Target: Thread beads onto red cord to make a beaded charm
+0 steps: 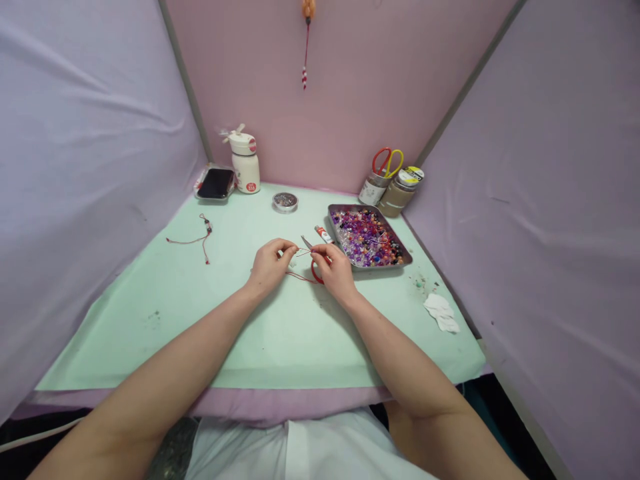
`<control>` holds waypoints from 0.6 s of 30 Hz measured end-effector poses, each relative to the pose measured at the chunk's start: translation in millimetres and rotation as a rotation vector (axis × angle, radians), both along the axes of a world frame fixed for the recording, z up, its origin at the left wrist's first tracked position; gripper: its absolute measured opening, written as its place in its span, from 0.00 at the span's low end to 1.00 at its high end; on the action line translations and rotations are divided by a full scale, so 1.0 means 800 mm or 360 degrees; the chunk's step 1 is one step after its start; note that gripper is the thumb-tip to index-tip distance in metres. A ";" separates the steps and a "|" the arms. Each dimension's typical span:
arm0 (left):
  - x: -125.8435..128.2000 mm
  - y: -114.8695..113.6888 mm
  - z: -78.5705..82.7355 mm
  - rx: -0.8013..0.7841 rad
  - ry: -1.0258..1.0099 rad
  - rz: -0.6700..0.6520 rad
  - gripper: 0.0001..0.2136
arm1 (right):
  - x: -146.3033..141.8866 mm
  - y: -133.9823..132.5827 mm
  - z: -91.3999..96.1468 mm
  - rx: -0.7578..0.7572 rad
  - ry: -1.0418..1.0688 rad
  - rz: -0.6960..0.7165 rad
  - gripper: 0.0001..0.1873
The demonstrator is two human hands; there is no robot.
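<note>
Over the middle of the table my left hand [273, 265] pinches a thin red cord [301, 277] between thumb and finger. Close beside it, my right hand [334, 270] is closed on the same cord, and a short stretch spans the gap between my fingertips. Loose strands of the cord hang or lie below the hands. Red-handled scissors [316, 272] lie under my right hand, their blade tip showing above the fingers and part of the handle hidden. A metal tray of mixed beads [406, 265] stands right of my right hand.
A lighter [324, 234] lies against the tray. Behind are a round clear box [285, 203], a white bottle [246, 167], a phone [218, 183], a can with scissors [373, 191] and a jar [397, 199]. A finished-looking cord piece [207, 227] lies left; crumpled tissue [442, 313] lies right.
</note>
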State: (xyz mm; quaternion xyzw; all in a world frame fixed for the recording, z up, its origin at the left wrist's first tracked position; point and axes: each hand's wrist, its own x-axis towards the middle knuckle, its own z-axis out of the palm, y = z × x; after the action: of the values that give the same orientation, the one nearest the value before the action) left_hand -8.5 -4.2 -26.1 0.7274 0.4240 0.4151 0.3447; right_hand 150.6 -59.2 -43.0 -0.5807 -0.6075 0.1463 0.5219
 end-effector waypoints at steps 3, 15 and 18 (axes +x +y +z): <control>0.000 0.001 0.001 -0.0129 -0.0115 0.0038 0.10 | -0.002 -0.001 0.001 -0.0021 0.0107 -0.0037 0.09; 0.008 -0.005 -0.002 -0.0972 -0.0733 -0.0241 0.18 | -0.009 -0.005 0.005 0.0015 0.0349 -0.0112 0.09; 0.010 -0.009 0.001 -0.1091 -0.0919 -0.0289 0.19 | -0.014 -0.007 0.004 0.0008 0.0393 -0.0014 0.09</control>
State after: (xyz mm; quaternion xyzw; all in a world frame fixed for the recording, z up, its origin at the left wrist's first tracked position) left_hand -0.3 -11.1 -24.9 0.4600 0.3582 0.4046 0.7046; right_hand 139.1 -64.7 -39.5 -0.5595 -0.5365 0.2127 0.5948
